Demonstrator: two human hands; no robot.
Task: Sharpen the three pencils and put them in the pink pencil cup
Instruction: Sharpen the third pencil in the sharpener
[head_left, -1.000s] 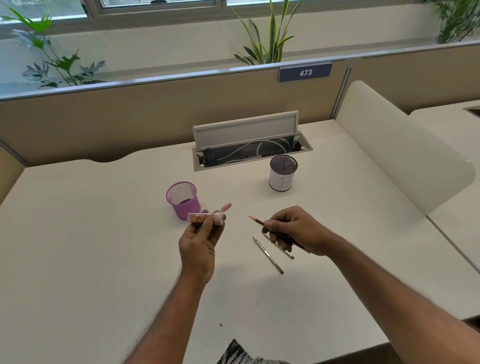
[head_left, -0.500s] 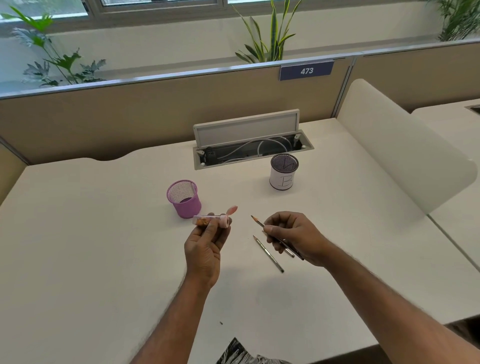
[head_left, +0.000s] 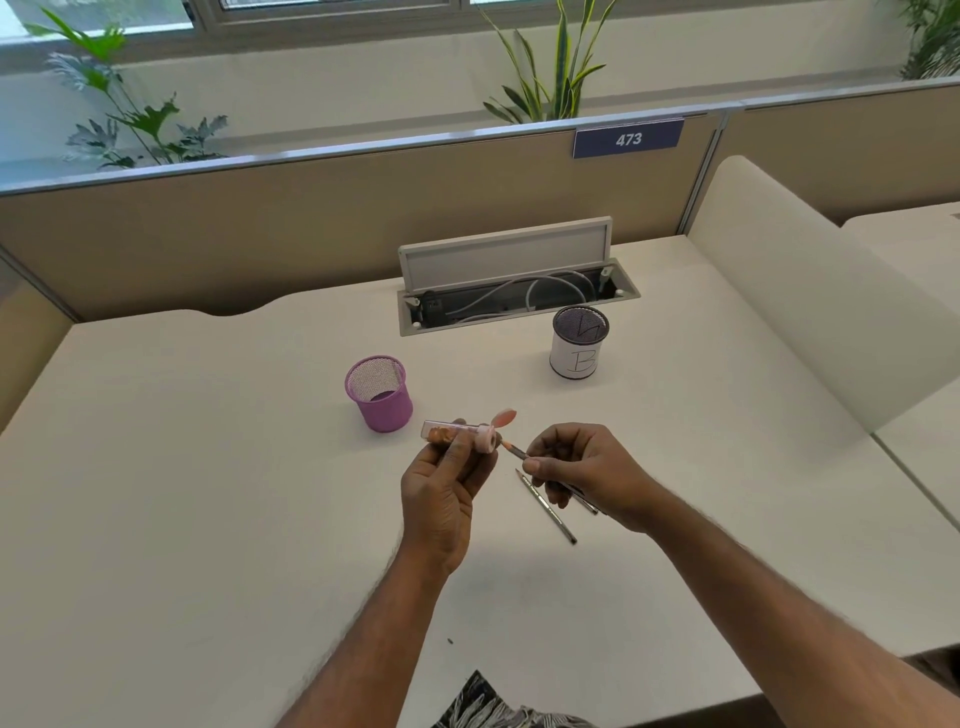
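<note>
Left hand (head_left: 441, 499) at frame centre gripping clear tube-shaped sharpener with pink cap (head_left: 460, 435). Right hand (head_left: 587, 475) pinching thin dark pencil (head_left: 514, 450), tip touching sharpener mouth. Second pencil (head_left: 545, 506) lying on white desk (head_left: 208, 519) below. Pink mesh pencil cup (head_left: 379, 392) standing just upper left of sharpener.

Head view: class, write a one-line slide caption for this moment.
Left hand holds the sharpener as the right hand brings a pencil tip to it, pink cup nearby.

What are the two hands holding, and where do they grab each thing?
The left hand holds the sharpener around its clear tube. The right hand pinches a pencil along its shaft, just behind the tip.
</note>
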